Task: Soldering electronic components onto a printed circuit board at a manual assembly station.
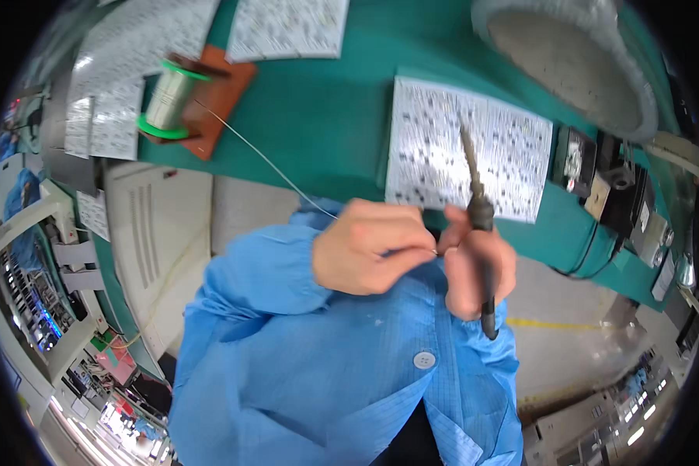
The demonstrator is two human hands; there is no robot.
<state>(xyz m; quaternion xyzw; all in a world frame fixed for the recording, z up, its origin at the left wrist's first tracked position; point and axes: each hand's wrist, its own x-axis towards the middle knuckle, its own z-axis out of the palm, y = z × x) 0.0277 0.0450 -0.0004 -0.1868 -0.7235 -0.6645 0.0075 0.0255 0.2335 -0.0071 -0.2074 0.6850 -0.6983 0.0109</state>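
"What do the hands have right now?"

"On my feed, the left hand [373, 247] pinches a thin wire [268, 159] between thumb and finger, and the right hand [462, 281] is closed around a dark iron [481, 213]. Both are just to the near side of the white speckled panel [427, 147], the left one toward its left corner."

"Where does the wire come from?"

"The spool [167, 99], on a brown stand [229, 74] left of the panel on the table [318, 116]. A short bright end seems to show at the left fingertips, near the right fingers; I can't tell whether those touch it."

"How would I handle this part well?"

"It looks like work on the wire's end with both hands. I'd pinch close behind the end so it doesn't bend, leaving just enough free to aim, and I'd give the line some slack, since a tug could shift the spool."

"And the iron?"

"It's blurred, its narrow tip pointing toward the panel's far side; I can't tell its height. I'd treat it as hot, angle it clear of the left fingers, and hold it above the panel so nothing gets brushed."
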